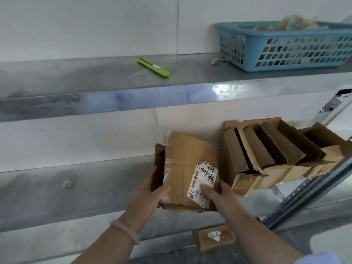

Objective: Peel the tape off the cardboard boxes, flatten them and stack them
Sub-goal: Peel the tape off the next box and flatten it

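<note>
A flattened cardboard box [187, 155] with a white shipping label [202, 182] and clear tape along its left edge sits at the front of the middle metal shelf [76, 187]. My left hand [152, 195] grips its left side, thumb on top. My right hand [219, 195] holds its right lower corner, thumb pressing on the label. To the right, several flattened boxes [276, 149] lean in a row on the same shelf.
A green utility knife [153, 66] lies on the upper shelf [95, 77]. A blue plastic basket [285, 44] filled with tape scraps stands at its right end. A small labelled box [214, 238] lies on the shelf below. A tape scrap [66, 183] lies on the middle shelf.
</note>
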Available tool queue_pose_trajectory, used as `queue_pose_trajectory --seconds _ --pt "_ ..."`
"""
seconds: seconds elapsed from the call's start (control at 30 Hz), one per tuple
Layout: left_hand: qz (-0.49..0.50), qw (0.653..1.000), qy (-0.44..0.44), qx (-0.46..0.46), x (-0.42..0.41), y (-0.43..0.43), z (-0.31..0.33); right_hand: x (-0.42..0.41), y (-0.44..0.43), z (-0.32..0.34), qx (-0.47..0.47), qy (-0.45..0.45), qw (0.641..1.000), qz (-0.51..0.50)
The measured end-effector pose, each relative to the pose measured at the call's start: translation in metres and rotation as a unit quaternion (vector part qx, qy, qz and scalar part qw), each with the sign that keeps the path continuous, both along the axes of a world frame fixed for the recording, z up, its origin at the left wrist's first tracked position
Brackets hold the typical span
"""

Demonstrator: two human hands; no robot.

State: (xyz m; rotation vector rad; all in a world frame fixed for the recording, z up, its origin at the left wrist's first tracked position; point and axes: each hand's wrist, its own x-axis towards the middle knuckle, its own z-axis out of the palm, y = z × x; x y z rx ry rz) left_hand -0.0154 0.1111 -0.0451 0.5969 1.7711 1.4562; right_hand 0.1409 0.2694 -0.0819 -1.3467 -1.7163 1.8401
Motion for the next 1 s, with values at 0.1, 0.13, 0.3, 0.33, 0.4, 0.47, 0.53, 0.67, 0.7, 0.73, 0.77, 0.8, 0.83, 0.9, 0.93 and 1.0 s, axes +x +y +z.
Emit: queue_pose_trajectory --seconds 0.1,0.13,0.3,0.33,0.4,0.47,0.53,0.67,0.7,0.73,0.77,0.8,0.83,0.9,0.93,1.0 --pt "0.003 0.999 -0.028 0.023 -0.005 -0.007 -0.007 -0.004 0.000 0.011 0.070 0.032 0.997 -0.021" --pt "0.007 0.999 -0.034 0.019 -0.007 -0.008 -0.009 -0.007 0.000 0.017 0.092 0.053 0.994 -0.021" --pt "0.105 0.994 -0.033 -0.003 -0.018 -0.009 -0.010 -0.030 0.002 0.048 0.315 0.033 0.947 0.051" --pt "0.135 0.991 -0.008 0.004 -0.021 -0.010 -0.007 -0.035 0.004 0.052 0.374 0.004 0.924 0.075" --pt "0.229 0.971 0.076 -0.009 -0.032 -0.015 -0.003 -0.044 0.007 0.058 0.447 -0.032 0.886 0.118" --pt "0.292 0.941 0.154 -0.076 -0.046 -0.023 0.001 -0.054 0.008 0.062 0.479 -0.036 0.867 0.136" --pt "0.301 0.921 0.217 -0.115 -0.057 -0.031 0.003 -0.064 0.008 0.065 0.490 -0.024 0.860 0.141" --pt "0.311 0.891 0.302 -0.131 -0.073 -0.044 0.003 -0.081 0.009 0.062 0.537 -0.013 0.825 0.175" --pt "0.300 0.892 0.314 -0.124 -0.077 -0.046 0.001 -0.084 0.009 0.058 0.568 -0.009 0.801 0.190" --pt "0.277 0.900 0.318 -0.111 -0.082 -0.047 0.001 -0.087 0.008 0.055 0.598 -0.006 0.775 0.205" --pt "0.246 0.913 0.311 -0.093 -0.085 -0.047 0.001 -0.089 0.006 0.051 0.624 -0.006 0.750 0.220" --pt "0.213 0.927 0.300 -0.079 -0.088 -0.047 0.001 -0.092 0.004 0.048 0.642 -0.007 0.730 0.234" --pt "0.186 0.937 0.287 -0.069 -0.092 -0.046 0.001 -0.096 0.002 0.046 0.655 -0.008 0.716 0.242" --pt "0.167 0.949 0.257 -0.071 -0.097 -0.046 0.000 -0.106 -0.002 0.042 0.663 -0.015 0.704 0.256" --pt "0.169 0.952 0.244 -0.070 -0.099 -0.046 -0.002 -0.111 -0.003 0.041 0.665 -0.021 0.698 0.264" --pt "0.174 0.955 0.231 -0.064 -0.100 -0.049 -0.003 -0.120 -0.005 0.039 0.669 -0.032 0.686 0.285"
